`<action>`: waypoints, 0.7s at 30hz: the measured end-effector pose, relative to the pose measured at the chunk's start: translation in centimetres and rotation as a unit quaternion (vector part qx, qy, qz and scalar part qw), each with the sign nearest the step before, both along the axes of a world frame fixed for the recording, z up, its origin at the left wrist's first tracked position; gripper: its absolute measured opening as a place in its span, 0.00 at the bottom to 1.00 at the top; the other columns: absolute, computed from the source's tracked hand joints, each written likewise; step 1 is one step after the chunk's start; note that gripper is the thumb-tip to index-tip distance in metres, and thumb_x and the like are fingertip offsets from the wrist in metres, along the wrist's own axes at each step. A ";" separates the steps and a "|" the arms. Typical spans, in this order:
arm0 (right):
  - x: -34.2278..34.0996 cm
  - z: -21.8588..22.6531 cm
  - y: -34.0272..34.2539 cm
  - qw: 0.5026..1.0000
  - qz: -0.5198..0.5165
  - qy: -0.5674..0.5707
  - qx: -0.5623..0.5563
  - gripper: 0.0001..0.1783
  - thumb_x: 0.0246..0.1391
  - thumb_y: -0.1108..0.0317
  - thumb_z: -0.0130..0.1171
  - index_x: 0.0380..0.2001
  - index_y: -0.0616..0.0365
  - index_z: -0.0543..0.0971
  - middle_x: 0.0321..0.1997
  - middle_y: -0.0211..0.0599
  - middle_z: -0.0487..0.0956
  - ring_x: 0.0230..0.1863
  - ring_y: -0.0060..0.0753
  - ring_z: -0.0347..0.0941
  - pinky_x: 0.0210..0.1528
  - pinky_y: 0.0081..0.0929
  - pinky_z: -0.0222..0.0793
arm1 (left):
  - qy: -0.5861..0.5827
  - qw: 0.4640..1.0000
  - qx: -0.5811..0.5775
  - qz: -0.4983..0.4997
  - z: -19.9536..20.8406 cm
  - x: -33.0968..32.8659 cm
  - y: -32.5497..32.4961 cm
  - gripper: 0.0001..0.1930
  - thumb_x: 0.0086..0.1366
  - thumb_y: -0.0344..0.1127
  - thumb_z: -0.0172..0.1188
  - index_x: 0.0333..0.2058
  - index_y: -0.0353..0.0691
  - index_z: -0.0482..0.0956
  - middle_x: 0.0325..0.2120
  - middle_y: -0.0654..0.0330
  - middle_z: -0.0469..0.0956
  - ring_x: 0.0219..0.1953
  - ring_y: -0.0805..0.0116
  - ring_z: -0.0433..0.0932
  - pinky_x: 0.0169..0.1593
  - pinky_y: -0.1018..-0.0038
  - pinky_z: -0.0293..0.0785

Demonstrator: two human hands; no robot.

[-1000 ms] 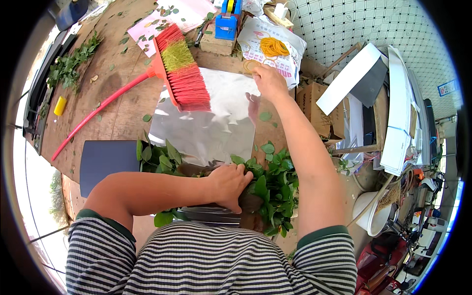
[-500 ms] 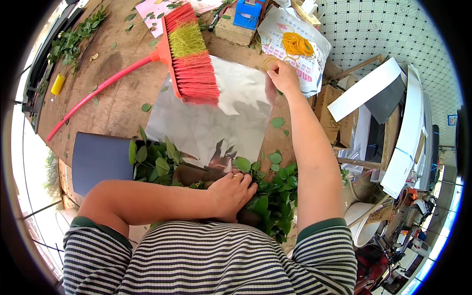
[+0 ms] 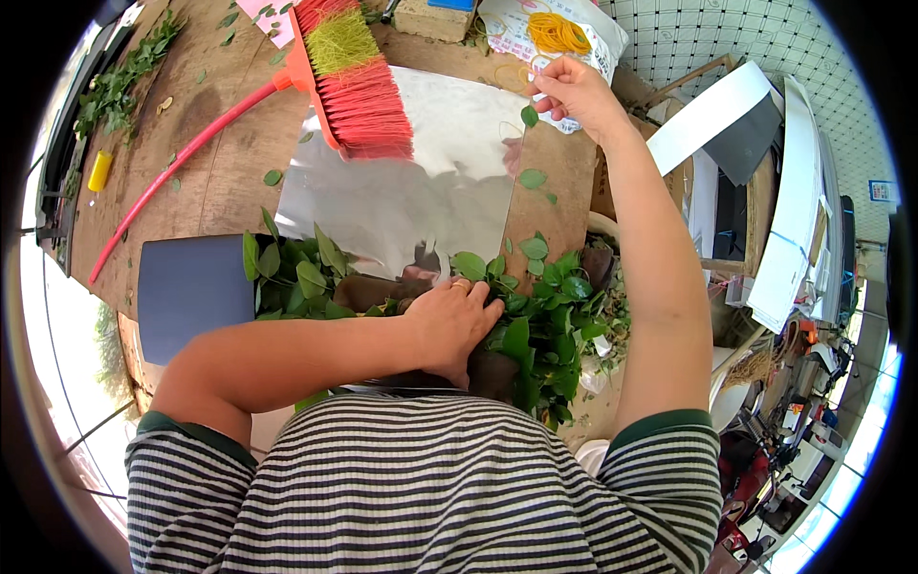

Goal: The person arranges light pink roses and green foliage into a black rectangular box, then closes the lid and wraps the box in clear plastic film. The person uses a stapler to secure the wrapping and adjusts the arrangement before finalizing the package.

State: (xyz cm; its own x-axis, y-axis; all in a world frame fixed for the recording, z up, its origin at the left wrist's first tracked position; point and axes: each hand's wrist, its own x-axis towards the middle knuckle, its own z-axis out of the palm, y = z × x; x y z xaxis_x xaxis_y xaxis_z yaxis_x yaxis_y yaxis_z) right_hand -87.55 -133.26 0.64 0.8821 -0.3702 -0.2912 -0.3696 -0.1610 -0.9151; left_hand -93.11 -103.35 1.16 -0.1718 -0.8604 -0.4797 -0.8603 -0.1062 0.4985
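Note:
My left hand (image 3: 449,320) is pressed over a bunch of leafy green stems (image 3: 550,301) at the table's near edge, its fingers curled over the bunch. A dark brown piece (image 3: 368,290) lies among the leaves beside this hand, its kind unclear. Out at the upper right, my right hand (image 3: 579,96) pinches a thin yellow rubber band (image 3: 510,78) between thumb and fingers. Behind it, a bundle of yellow rubber bands (image 3: 558,33) rests on a white printed bag (image 3: 602,38). A shiny silver sheet (image 3: 382,206) lies flat between my hands.
A red broom head (image 3: 359,96) with a yellow middle overlaps the sheet's far-left part. A dark grey panel (image 3: 196,292) stands left of the leaves. A yellow cylinder (image 3: 99,172) and leafy sprigs (image 3: 120,91) lie at the left. White boards (image 3: 794,210) lean at the right.
My right hand has drawn back and to the right from the bag, with the rubber band in its pinch. My left hand stays on the leafy stems. The whole view has shifted slightly.

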 end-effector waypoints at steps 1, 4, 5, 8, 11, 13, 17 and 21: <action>-1.9 1.6 1.6 0.999 0.036 -0.018 0.026 0.06 0.58 0.67 0.56 0.35 0.57 0.73 0.30 0.28 0.77 0.29 0.18 0.73 0.29 0.16 0.67 | 0.006 1.000 0.006 0.013 0.0 0.0 0.2 0.51 0.35 0.53 0.74 0.57 0.35 0.63 0.46 0.49 0.67 0.51 0.52 0.68 0.54 0.61 0.67; -9.3 4.9 4.8 0.987 0.151 -0.037 0.037 0.06 0.59 0.67 0.56 0.32 0.56 0.70 0.27 0.24 0.74 0.28 0.16 0.68 0.31 0.18 0.66 | 0.003 1.000 -0.011 0.023 0.3 0.1 0.6 0.50 0.35 0.51 0.74 0.57 0.35 0.63 0.46 0.50 0.67 0.51 0.51 0.68 0.53 0.60 0.67; -12.1 5.6 5.6 0.987 0.149 -0.005 0.052 0.06 0.58 0.68 0.56 0.31 0.56 0.70 0.26 0.22 0.72 0.27 0.14 0.65 0.29 0.17 0.64 | 0.002 0.999 -0.031 0.024 0.4 -0.1 1.1 0.50 0.36 0.51 0.74 0.58 0.37 0.62 0.47 0.49 0.66 0.49 0.50 0.69 0.53 0.60 0.67; -20.7 7.2 7.5 0.986 0.168 0.008 0.024 0.08 0.56 0.67 0.59 0.29 0.58 0.73 0.22 0.19 0.70 0.25 0.11 0.62 0.28 0.15 0.60 | -0.010 0.998 -0.066 0.018 2.9 -0.6 1.9 0.48 0.37 0.50 0.74 0.57 0.37 0.63 0.46 0.50 0.67 0.51 0.51 0.68 0.54 0.62 0.67; -25.9 9.4 8.7 0.985 0.171 0.008 0.016 0.07 0.55 0.67 0.60 0.29 0.59 0.75 0.24 0.21 0.71 0.26 0.12 0.63 0.28 0.16 0.61 | -0.010 0.992 -0.127 0.020 6.6 0.5 3.3 0.48 0.36 0.48 0.74 0.58 0.39 0.63 0.45 0.49 0.66 0.48 0.49 0.70 0.53 0.61 0.67; -27.6 10.0 9.1 0.983 0.180 -0.025 0.025 0.08 0.57 0.67 0.58 0.29 0.60 0.75 0.25 0.23 0.72 0.28 0.15 0.67 0.30 0.17 0.64 | 0.032 0.991 -0.127 0.031 9.6 1.8 3.5 0.49 0.34 0.47 0.75 0.57 0.38 0.64 0.46 0.50 0.66 0.48 0.48 0.70 0.53 0.60 0.68; -28.2 10.7 11.3 0.972 0.155 -0.173 0.040 0.11 0.61 0.64 0.54 0.31 0.61 0.75 0.23 0.23 0.72 0.26 0.14 0.64 0.29 0.18 0.62 | 0.136 0.976 -0.168 0.037 13.5 4.0 5.8 0.52 0.30 0.42 0.79 0.58 0.39 0.64 0.55 0.49 0.66 0.54 0.49 0.68 0.58 0.64 0.64; -27.3 12.3 13.3 0.974 0.138 -0.177 0.034 0.10 0.63 0.65 0.50 0.36 0.61 0.75 0.27 0.30 0.76 0.31 0.20 0.71 0.35 0.24 0.68 | 0.288 0.920 -0.016 0.266 16.6 3.1 10.3 0.44 0.39 0.37 0.77 0.57 0.38 0.66 0.54 0.54 0.69 0.54 0.58 0.69 0.57 0.64 0.64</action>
